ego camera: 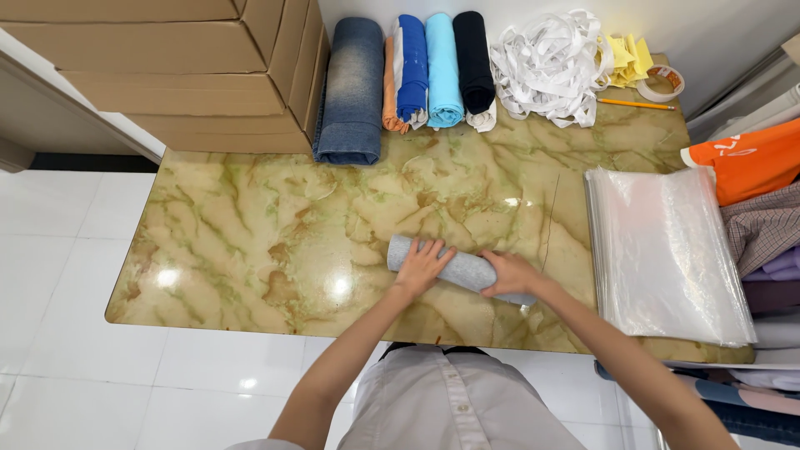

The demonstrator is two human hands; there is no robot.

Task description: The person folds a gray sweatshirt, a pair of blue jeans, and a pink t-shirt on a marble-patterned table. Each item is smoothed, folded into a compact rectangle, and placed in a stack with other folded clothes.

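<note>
Surface: glossy marble-pattern table [250,242], yellow-green with brown veins, set on a white tiled floor [58,250].
Back edge: cardboard boxes [192,67] stacked at the left corner; beside them a row of rolled clothes [408,71] in denim, orange, blue, light blue and black.
Further right: heap of white strips [550,67], yellow paper [625,54], tape roll [662,82], pencil [637,104].
Right edge: stack of clear plastic bags [667,250]; folded garments [762,208] piled beyond the table.
Grey roll [462,268]: rolled grey cloth lying slantwise near the front edge, centre.
Left hand [422,265]: flat, fingers spread, pressing on the roll's left half.
Right hand [510,273]: curled over the roll's right end, gripping it.
Hands: apart, both on the roll, forearms reaching in from below.
</note>
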